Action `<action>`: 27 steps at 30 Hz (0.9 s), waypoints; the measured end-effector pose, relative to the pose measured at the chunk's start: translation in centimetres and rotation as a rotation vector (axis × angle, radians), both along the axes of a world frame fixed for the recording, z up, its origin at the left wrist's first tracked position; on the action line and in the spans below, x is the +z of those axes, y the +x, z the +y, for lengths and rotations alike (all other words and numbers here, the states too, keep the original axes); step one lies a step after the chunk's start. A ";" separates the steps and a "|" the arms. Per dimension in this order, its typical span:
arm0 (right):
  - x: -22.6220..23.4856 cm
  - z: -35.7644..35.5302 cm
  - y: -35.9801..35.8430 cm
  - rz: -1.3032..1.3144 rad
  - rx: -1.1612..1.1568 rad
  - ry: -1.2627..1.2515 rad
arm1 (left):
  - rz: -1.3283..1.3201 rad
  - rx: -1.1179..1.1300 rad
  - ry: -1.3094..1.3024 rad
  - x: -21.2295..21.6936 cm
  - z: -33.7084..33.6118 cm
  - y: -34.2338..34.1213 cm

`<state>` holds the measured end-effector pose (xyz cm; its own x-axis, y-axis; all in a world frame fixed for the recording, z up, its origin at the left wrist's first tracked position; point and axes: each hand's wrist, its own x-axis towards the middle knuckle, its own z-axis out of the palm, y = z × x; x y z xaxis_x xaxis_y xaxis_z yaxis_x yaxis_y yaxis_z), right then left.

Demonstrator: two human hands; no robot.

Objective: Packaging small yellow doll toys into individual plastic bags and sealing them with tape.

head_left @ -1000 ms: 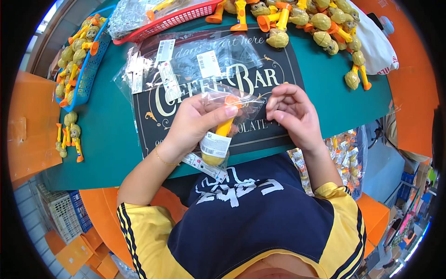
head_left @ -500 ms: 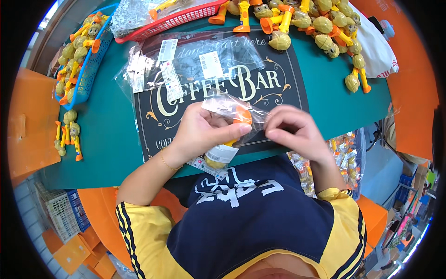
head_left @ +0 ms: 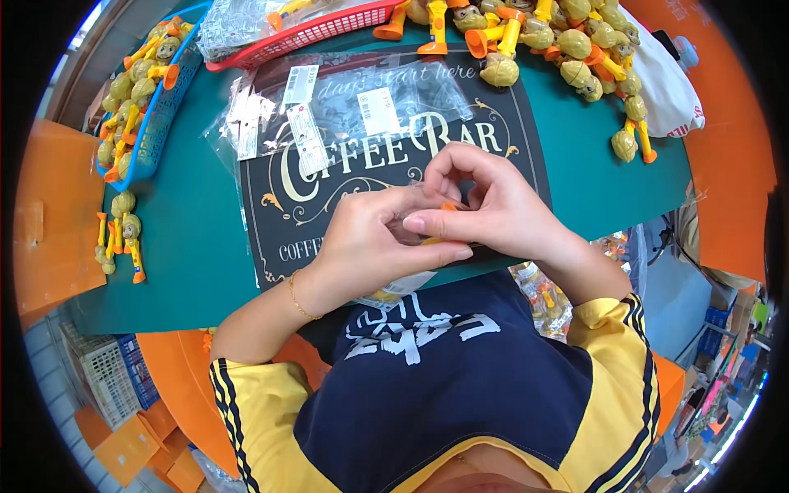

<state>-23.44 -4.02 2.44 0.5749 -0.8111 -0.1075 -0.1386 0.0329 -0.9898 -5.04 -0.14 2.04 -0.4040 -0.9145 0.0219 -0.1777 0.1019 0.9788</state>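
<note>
My left hand is closed around a toy figure in a clear plastic bag, low over the near edge of the table. Most of the toy is hidden by my fingers; an orange end shows between the hands. Below my left hand, the bag's white label hangs close to my shirt. My right hand has its fingers curled and its thumb laid across toward the left hand, closed at the bag's upper end. What exactly its fingertips pinch is mostly covered.
A dark printed mat lies on the green table, with flat labelled bags on it. Yellow-and-orange toys fill a blue basket and form a pile at the far right. A red basket holds clear bags.
My right hand has moved left and turned inward, from stretching out the bag's end to meeting my left hand over the toy. The orange end is now largely covered.
</note>
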 end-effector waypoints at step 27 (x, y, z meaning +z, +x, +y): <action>-1.8 -0.1 -4.1 -0.371 -0.506 -0.356 | -0.448 -0.042 -0.413 0.6 -2.0 2.7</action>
